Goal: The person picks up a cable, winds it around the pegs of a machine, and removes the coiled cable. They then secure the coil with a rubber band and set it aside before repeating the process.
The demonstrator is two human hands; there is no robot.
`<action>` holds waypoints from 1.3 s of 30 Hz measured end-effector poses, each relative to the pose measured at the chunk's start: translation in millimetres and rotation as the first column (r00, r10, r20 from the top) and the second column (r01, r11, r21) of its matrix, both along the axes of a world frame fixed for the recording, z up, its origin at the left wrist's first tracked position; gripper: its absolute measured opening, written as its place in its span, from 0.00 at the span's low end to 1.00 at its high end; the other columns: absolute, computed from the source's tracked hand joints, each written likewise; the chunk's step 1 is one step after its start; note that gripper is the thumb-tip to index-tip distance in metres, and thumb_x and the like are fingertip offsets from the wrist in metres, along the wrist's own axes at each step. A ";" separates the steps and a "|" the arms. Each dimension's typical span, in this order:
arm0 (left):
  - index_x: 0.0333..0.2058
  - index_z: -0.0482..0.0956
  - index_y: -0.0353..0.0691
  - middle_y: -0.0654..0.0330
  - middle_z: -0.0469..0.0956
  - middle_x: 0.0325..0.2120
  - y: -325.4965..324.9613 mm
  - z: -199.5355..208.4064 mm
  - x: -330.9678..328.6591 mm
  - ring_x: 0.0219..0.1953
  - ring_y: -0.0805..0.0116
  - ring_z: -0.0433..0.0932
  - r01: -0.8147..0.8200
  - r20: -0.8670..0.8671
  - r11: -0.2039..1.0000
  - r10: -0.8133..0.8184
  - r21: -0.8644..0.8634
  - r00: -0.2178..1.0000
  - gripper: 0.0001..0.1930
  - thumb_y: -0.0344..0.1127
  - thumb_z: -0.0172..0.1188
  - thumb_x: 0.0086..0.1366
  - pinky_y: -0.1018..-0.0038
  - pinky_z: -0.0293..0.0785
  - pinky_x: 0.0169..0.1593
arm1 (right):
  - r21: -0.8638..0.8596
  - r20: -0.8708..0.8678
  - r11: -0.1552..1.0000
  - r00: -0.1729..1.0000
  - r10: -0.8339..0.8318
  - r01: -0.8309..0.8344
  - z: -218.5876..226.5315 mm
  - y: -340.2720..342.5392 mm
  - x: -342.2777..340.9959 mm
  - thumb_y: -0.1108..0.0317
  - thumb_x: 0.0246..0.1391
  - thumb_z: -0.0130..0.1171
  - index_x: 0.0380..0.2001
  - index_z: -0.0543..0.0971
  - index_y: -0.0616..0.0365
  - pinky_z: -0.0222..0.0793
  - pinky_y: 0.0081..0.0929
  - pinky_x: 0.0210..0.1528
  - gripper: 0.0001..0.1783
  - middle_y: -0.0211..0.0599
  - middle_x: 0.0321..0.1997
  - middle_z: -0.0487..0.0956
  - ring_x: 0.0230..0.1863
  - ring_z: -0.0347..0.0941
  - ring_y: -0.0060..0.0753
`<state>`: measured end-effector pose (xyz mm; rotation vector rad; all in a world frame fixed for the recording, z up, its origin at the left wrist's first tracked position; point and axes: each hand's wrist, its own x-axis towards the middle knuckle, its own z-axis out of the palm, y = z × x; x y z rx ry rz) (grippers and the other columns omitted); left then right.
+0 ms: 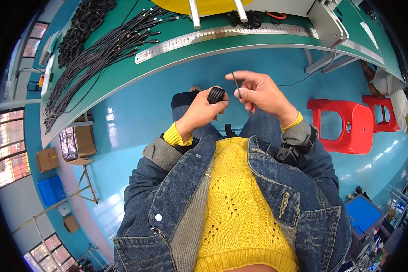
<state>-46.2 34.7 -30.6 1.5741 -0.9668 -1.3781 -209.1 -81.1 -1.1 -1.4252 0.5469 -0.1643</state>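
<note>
In front of my chest, above my lap, my left hand (197,111) is closed around a small coil of black cable (216,95). Its wound loops face up past the thumb and fingers. My right hand (266,95) is a short way to the right, apart from the coil. A thin black strip (236,81) runs between its stretched index finger and its thumb. Whether this strip is a loose tie or an end of the cable cannot be made out. Both hands are off the green table (122,79), on my side of its edge.
On the table lie long dark cables (95,61), a heap of coiled black cables (79,34) and a long steel ruler (190,40). A yellow round part with metal rods (204,5) stands behind. Red stools (365,129) and another person (390,88) are at right; cardboard boxes (84,140) are at left.
</note>
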 end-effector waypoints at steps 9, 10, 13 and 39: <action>0.36 0.71 0.31 0.52 0.77 0.25 -5.7 -0.9 -10.4 0.26 0.70 0.74 0.157 0.627 0.985 -0.078 -0.072 0.775 0.19 0.32 0.65 0.45 0.71 0.72 0.35 | -0.874 -0.087 0.458 0.980 0.180 -0.162 -6.5 11.0 22.1 0.69 0.33 0.67 0.47 0.66 0.58 0.67 0.32 0.32 0.33 0.44 0.26 0.73 0.25 0.70 0.43; 0.37 0.71 0.31 0.54 0.76 0.26 -6.5 -0.8 -9.8 0.27 0.71 0.74 0.134 0.600 0.983 -0.030 -0.129 0.800 0.21 0.32 0.65 0.44 0.72 0.71 0.35 | -0.836 -0.033 0.532 0.980 0.195 -0.134 -13.1 10.5 25.9 0.70 0.35 0.66 0.46 0.65 0.59 0.67 0.31 0.30 0.31 0.42 0.26 0.72 0.23 0.69 0.40; 0.40 0.70 0.31 0.58 0.76 0.26 -7.9 -0.5 -8.1 0.27 0.73 0.73 0.087 0.536 0.968 0.056 -0.237 0.843 0.24 0.30 0.65 0.43 0.75 0.71 0.35 | -0.736 0.081 0.673 0.976 0.204 -0.080 -28.1 9.1 27.6 0.72 0.38 0.64 0.45 0.65 0.61 0.66 0.28 0.27 0.28 0.39 0.25 0.71 0.20 0.67 0.35; 0.28 0.72 0.35 0.58 0.73 0.24 7.3 -9.2 29.5 0.21 0.74 0.70 0.050 -0.838 0.983 0.122 0.176 0.532 0.12 0.39 0.54 0.59 0.81 0.62 0.17 | 0.135 -0.115 0.981 0.985 -0.127 0.142 -45.1 -11.3 35.9 0.49 0.56 0.47 0.26 0.73 0.61 0.59 0.19 0.15 0.23 0.31 0.12 0.69 0.13 0.64 0.18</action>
